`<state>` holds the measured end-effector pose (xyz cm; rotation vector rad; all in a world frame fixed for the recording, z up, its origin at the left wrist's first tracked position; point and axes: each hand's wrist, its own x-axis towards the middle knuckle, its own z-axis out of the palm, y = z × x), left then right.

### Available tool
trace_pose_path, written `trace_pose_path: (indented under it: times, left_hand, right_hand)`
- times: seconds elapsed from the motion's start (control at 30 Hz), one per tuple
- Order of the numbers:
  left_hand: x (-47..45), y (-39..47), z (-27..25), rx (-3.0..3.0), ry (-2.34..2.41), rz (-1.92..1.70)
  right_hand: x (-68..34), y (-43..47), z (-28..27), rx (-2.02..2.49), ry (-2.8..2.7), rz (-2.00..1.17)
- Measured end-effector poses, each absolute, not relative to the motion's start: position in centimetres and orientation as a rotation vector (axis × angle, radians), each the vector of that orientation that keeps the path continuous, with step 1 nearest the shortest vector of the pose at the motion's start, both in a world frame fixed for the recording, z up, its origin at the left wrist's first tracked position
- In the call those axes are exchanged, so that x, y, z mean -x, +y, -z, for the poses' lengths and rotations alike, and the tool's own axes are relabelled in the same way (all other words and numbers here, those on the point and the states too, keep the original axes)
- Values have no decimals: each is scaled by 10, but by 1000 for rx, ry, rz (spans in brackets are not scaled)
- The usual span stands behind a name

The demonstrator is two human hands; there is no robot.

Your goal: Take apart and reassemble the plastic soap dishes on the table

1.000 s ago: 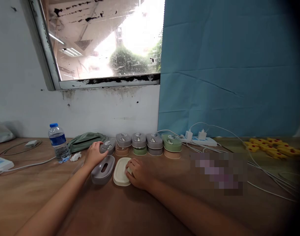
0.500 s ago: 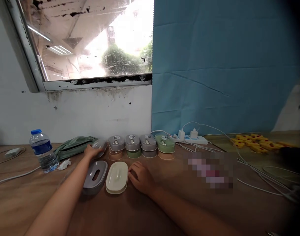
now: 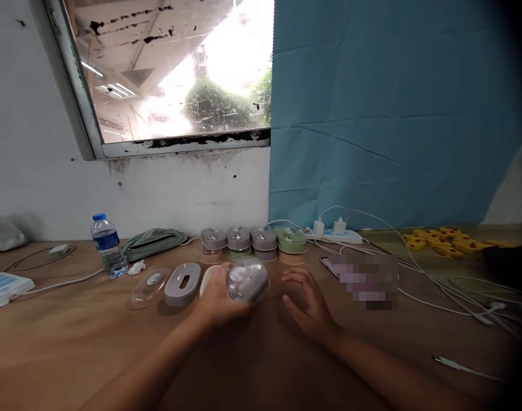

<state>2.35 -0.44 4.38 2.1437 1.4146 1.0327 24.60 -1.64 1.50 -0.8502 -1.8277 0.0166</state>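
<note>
My left hand (image 3: 221,299) is closed around a grey oval box with a clear lid (image 3: 247,281), lifted over the table and slightly blurred. To its right, my right hand (image 3: 310,305) holds nothing, its fingers apart and curved toward the box. Partly hidden behind my left hand lies a cream oval piece (image 3: 205,279). Left of that sits a grey oval piece with a slot in its top (image 3: 182,285), and farther left a clear oval lid with a round label (image 3: 147,288) rests on the table.
Several lidded oval boxes (image 3: 261,237) stand stacked along the wall. At left are a water bottle (image 3: 109,248), a green pouch (image 3: 153,244) and a crumpled tissue (image 3: 136,267). At right lie a phone (image 3: 329,266), cables, a power strip (image 3: 348,236) and yellow pieces (image 3: 444,242).
My left hand has brought a grey box from the back row forward and right. My right hand has moved right, away from the cream piece. The view has shifted left.
</note>
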Motion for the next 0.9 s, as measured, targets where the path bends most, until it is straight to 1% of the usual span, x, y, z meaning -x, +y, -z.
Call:
trace_pose_path:
  times: [0.07,0.17,0.27,0.37,0.43,0.47,0.5,0.57,0.6,0.67,0.73,0.9]
  left_hand:
    - [-43,-19,-23,-2214,1319,-976]
    - [-59,-27,-5,-2236,1269,-880]
    - [-51,-34,-11,-2300,1221,-769]
    - [-8,-42,-31,-2456,1211,-774]
    - [40,-39,-41,-2495,1397,-950]
    - [67,-34,-42,-2454,1576,-1071]
    - [95,-27,-40,-2365,1804,-1093]
    - [147,-9,-31,-2043,2240,-947]
    - [168,0,-25,-1914,2331,-828]
    - [197,20,-15,-1838,2266,-630]
    - [209,37,-9,-1851,2165,-542]
    - [194,82,-12,-1898,2138,-594]
  right_hand:
    - [-251,-27,-23,826,-1954,-16]
    - [-245,-32,-32,873,-2180,-114]
    - [-236,-27,-33,944,-2374,-213]
    - [-232,-21,-31,957,-2463,-215]
    - [-233,-19,-30,958,-2493,-207]
    - [-234,-18,-30,956,-2505,-203]
    - [-235,-18,-30,953,-2518,-200]
    - [-236,-18,-29,949,-2532,-188]
    - [-237,-18,-29,948,-2536,-184]
    - [-237,-17,-28,952,-2539,-186]
    - [-237,-17,-26,952,-2539,-194]
    - [-238,-16,-24,970,-2538,-193]
